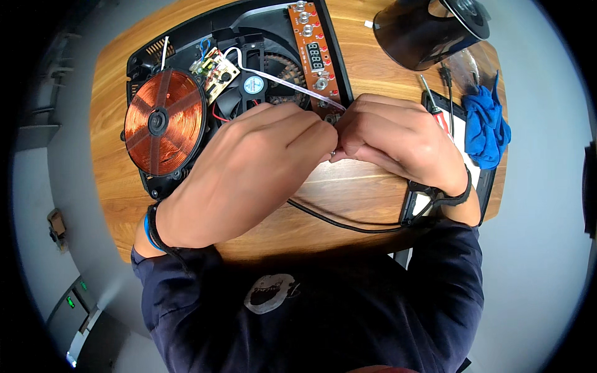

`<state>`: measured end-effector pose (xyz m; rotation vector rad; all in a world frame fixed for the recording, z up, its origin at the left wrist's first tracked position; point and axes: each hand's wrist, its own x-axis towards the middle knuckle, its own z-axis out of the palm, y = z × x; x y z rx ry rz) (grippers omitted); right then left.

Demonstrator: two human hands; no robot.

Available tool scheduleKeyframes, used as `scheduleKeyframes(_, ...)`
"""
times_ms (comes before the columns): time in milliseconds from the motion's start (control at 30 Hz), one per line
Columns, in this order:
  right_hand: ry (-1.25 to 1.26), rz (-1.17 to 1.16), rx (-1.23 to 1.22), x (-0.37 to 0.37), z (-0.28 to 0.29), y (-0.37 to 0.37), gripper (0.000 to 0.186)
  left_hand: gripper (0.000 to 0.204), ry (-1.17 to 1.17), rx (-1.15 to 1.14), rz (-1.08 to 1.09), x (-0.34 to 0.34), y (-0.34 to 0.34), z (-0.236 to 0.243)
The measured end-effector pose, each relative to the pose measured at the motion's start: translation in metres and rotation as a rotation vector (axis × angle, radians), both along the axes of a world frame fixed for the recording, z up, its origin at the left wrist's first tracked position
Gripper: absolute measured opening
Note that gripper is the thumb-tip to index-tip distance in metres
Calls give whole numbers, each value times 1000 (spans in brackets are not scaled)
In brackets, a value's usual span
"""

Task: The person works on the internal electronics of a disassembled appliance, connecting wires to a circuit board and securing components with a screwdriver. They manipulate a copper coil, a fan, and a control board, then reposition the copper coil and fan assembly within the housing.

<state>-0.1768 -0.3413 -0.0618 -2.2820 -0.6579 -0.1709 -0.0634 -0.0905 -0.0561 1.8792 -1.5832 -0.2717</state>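
My left hand (255, 158) and my right hand (404, 133) meet at the lower end of an orange circuit board (314, 59) with a digit display and small buttons. Both are closed, fingertips pinched close together. A tiny shiny bit (333, 153) shows between them; what they grip is mostly hidden. A flat white ribbon cable (292, 86) runs to the board's lower end. The board lies along the right side of an opened black cooktop housing (242, 15), which also holds a round copper coil (165, 121), a fan (253, 84) and a smaller circuit board (219, 74).
A dark cylindrical container (423, 34) stands at the far right of the wooden table (348, 193). Near my right wrist lie a screwdriver (438, 115), a blue cloth (485, 127) and a black-edged tray (488, 186). A black cable (348, 225) crosses the table's near side.
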Motion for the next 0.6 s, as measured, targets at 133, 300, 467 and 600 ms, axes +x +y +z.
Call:
scheduleKeyframes(133,27,-9,-3,2,6,3,10,16,21,2,16,0,2,-1)
scheduleKeyframes(300,28,0,5,3,5,2,11,17,16,11,10,1,1,-1)
scheduleKeyframes(467,35,-8,3,3,5,1,11,20,34,-1,10,1,0,0)
scheduleKeyframes(600,14,4,-4,3,3,1,13,22,26,23,9,1,-1,-1)
